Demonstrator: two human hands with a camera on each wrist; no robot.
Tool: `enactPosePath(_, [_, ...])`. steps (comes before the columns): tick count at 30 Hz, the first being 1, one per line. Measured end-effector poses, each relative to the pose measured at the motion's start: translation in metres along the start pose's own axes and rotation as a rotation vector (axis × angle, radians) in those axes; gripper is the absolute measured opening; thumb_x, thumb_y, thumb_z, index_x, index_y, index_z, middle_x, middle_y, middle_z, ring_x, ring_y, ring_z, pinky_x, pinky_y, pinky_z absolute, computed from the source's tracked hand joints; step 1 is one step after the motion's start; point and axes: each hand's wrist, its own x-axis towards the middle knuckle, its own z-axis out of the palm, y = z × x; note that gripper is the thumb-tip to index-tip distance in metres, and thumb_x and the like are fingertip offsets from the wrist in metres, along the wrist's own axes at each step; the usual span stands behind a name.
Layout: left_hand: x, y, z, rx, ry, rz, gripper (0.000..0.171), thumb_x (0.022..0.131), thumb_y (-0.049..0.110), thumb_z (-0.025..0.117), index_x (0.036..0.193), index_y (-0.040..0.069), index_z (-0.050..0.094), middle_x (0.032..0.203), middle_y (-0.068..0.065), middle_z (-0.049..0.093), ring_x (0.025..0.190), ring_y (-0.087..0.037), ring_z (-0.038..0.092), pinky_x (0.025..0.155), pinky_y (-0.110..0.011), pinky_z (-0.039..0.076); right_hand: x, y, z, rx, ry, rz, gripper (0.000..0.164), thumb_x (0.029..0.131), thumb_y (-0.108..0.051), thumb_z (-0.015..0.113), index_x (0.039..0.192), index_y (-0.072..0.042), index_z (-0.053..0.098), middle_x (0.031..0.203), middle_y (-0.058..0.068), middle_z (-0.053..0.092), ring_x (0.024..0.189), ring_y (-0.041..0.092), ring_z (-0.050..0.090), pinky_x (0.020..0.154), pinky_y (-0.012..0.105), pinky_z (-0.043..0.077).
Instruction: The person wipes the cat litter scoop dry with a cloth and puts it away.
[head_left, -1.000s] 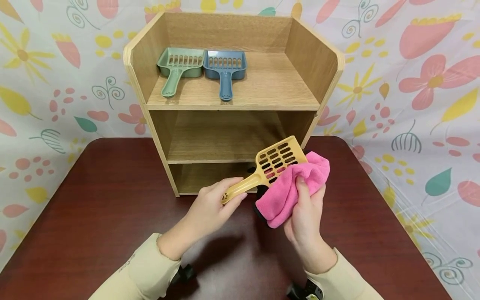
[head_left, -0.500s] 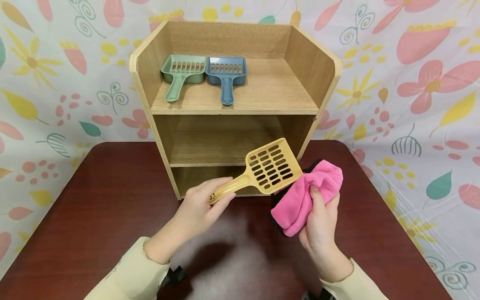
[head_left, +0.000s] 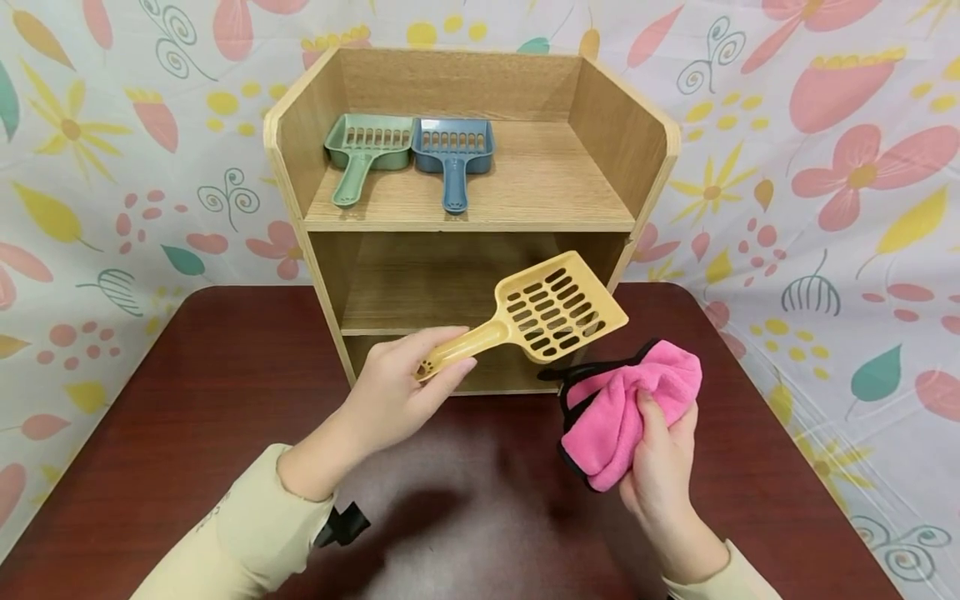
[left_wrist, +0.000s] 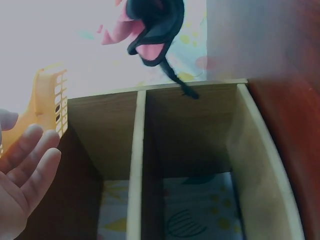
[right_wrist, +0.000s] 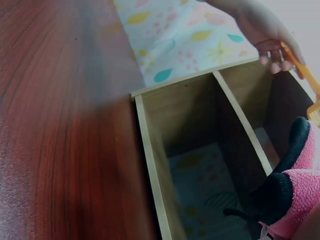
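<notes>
My left hand [head_left: 393, 392] pinches the handle end of a yellow slotted litter scoop [head_left: 543, 312], raised in front of the wooden shelf with its blade pointing up and right. To the right, my right hand [head_left: 663, 471] grips a bunched pink cloth [head_left: 626, 408] with black edging and a dangling black loop. The cloth is below the scoop's front edge, apart from it in the head view. In the left wrist view the scoop [left_wrist: 45, 102] shows at the left edge beyond the fingers. The right wrist view shows the cloth [right_wrist: 300, 195] at lower right.
A wooden shelf unit [head_left: 472, 227] stands at the back of the dark red table [head_left: 187, 433]. On its top board lie a green scoop with tray [head_left: 367, 150] and a blue scoop with tray [head_left: 453, 154], side by side. A flower-patterned sheet [head_left: 787, 208] hangs behind.
The pink cloth, earlier pressed over the scoop's blade, has moved right and down off it in my right hand. My left hand has shifted left with the scoop, whose blade now tilts upward.
</notes>
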Motion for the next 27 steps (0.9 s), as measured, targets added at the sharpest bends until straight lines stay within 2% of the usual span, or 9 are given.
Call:
enactPosePath(7, [0.025, 0.008, -0.005, 0.028, -0.003, 0.056, 0.033, 0.092, 0.026, 0.062, 0.106, -0.004, 0.066, 0.089, -0.011, 0.071, 0.059, -0.009, 0.054, 0.053, -0.018, 0.044, 0.000, 0.000, -0.002, -0.019, 0.002, 0.013, 0.033, 0.094, -0.013, 0.057, 0.120, -0.016, 0.037, 0.113, 0.006, 0.048, 0.094, 0.010, 0.062, 0.083, 0.019, 0.052])
enactPosePath(13, [0.044, 0.013, -0.009, 0.090, 0.040, 0.090, 0.028, 0.087, 0.016, 0.067, 0.106, -0.005, 0.066, 0.087, -0.012, 0.071, 0.061, -0.011, 0.056, 0.053, -0.023, 0.046, 0.000, 0.000, -0.003, 0.006, -0.014, 0.020, 0.034, 0.093, -0.013, 0.058, 0.120, -0.016, 0.037, 0.111, 0.005, 0.050, 0.092, 0.010, 0.063, 0.082, 0.019, 0.053])
enactPosePath(16, [0.054, 0.017, -0.009, 0.156, 0.067, 0.089, 0.028, 0.084, 0.012, 0.069, 0.106, -0.005, 0.065, 0.088, -0.013, 0.071, 0.063, -0.014, 0.058, 0.054, -0.025, 0.047, 0.000, 0.001, -0.003, 0.003, -0.014, 0.023, 0.034, 0.093, -0.013, 0.058, 0.120, -0.016, 0.037, 0.110, 0.005, 0.051, 0.091, 0.009, 0.063, 0.082, 0.019, 0.053])
enactPosePath(22, [0.070, 0.023, -0.001, 0.343, 0.156, 0.076, 0.027, 0.085, 0.018, 0.070, 0.102, -0.003, 0.067, 0.085, -0.012, 0.071, 0.071, -0.019, 0.065, 0.059, -0.032, 0.053, 0.000, 0.001, -0.003, -0.026, -0.016, 0.027, 0.035, 0.094, -0.014, 0.057, 0.122, -0.017, 0.036, 0.110, 0.004, 0.050, 0.091, 0.009, 0.062, 0.082, 0.019, 0.053])
enactPosePath(27, [0.084, 0.029, 0.010, 0.479, 0.210, 0.057, 0.025, 0.087, 0.022, 0.067, 0.097, -0.001, 0.067, 0.075, -0.009, 0.068, 0.062, -0.019, 0.063, 0.052, -0.034, 0.051, 0.000, 0.001, -0.003, -0.036, -0.017, 0.041, 0.036, 0.094, -0.015, 0.057, 0.123, -0.017, 0.036, 0.111, 0.004, 0.049, 0.092, 0.009, 0.062, 0.082, 0.019, 0.053])
